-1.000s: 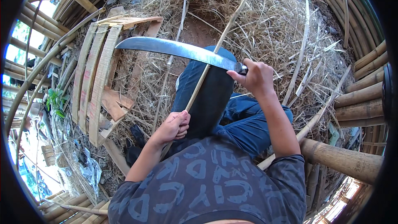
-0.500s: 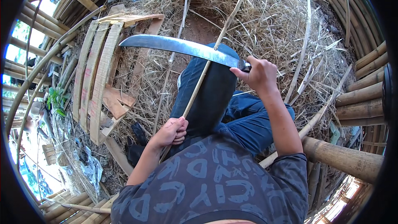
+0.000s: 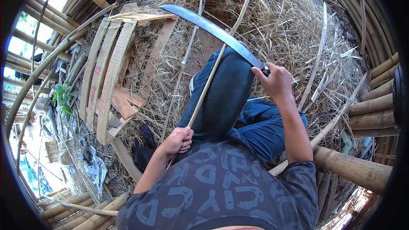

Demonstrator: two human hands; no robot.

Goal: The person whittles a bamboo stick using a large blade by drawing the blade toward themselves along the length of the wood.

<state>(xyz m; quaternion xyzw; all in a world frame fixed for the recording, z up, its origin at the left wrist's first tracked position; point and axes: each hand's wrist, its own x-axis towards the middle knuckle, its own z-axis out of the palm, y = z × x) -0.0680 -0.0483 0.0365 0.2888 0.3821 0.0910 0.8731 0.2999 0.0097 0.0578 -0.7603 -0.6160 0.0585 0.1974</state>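
I have the left grip (image 3: 177, 141) closed around the thin stick (image 3: 208, 81), on the near left of the raised knee (image 3: 234, 87), and the stick runs across the knee's left part and out beyond it. My right grip (image 3: 276, 82), to the right of the knee, clasps the handle of the long curved knife (image 3: 213, 29), whose blade crosses the stick at the knee's far edge. Left of the knee I see a slatted wooden crate (image 3: 109, 81).

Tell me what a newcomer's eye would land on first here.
Most likely the long curved knife, gripped in the right hand and crossing a thin pale stick by the denim-clad knee. Next, perhaps, the left hand, closed around that stick near the dark shirt. The slatted wooden crate on the left also stands out.
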